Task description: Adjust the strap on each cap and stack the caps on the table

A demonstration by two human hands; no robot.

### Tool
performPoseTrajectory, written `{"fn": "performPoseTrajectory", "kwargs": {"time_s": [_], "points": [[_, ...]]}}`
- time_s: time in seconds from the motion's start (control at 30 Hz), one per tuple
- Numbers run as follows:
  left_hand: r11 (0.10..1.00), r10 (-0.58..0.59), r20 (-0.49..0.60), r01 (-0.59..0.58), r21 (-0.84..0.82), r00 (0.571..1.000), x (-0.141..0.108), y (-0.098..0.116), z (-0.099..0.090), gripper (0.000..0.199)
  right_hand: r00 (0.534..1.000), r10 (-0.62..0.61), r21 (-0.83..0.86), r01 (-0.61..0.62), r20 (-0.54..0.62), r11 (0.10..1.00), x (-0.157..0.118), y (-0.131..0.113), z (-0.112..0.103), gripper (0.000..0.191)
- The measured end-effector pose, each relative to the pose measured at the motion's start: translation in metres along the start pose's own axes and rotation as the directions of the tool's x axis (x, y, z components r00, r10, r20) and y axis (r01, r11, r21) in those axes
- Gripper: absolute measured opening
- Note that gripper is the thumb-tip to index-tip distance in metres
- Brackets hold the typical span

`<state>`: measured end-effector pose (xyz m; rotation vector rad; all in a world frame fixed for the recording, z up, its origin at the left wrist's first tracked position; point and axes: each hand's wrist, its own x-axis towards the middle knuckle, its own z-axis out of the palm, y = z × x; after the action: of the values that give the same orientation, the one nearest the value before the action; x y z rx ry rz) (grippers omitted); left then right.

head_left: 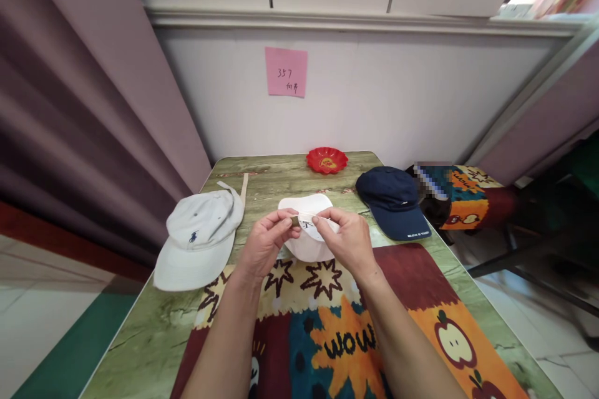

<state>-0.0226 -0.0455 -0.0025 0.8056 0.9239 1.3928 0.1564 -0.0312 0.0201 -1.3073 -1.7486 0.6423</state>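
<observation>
A white cap [312, 251] lies at the middle of the table, its brim pointing away from me and its back opening toward me. My left hand [267, 238] pinches a small brownish-gold piece [295, 221] at the left side of the opening. On the right side, my right hand [347, 238] grips the cap's white strap between thumb and finger. A light grey cap [200, 224] with a small dark logo rests to the left, its strap sticking up behind it. To the right sits a navy cap [390, 196], brim toward the front right.
A red scalloped dish [326, 161] stands at the back of the green marbled table [276, 174]. A colourful patterned cloth [327, 336] covers the front. Behind is a white wall with a pink note [286, 72]; another patterned cloth [472, 199] lies off to the right.
</observation>
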Motion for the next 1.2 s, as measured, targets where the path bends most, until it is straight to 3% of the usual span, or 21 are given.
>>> {"fn": "performPoseTrajectory", "kwargs": {"time_s": [0.5, 0.77, 1.2], "points": [[0.998, 0.013, 0.008, -0.013, 0.055, 1.000, -0.002, 0.002, 0.004, 0.022, 0.992, -0.042, -0.023, 0.045, 0.118, 0.999, 0.002, 0.005, -0.007, 0.019], [0.994, 0.017, 0.048, -0.022, 0.107, 0.999, -0.004, 0.005, 0.008, 0.022, 0.989, -0.020, 0.018, 0.017, 0.147, 1.000, 0.004, 0.005, -0.014, 0.020], [0.977, 0.053, 0.052, -0.062, 0.205, 0.997, 0.000, 0.000, 0.003, 0.021, 0.981, 0.004, 0.101, -0.024, 0.195, 0.995, 0.004, 0.006, -0.007, 0.016]]}}
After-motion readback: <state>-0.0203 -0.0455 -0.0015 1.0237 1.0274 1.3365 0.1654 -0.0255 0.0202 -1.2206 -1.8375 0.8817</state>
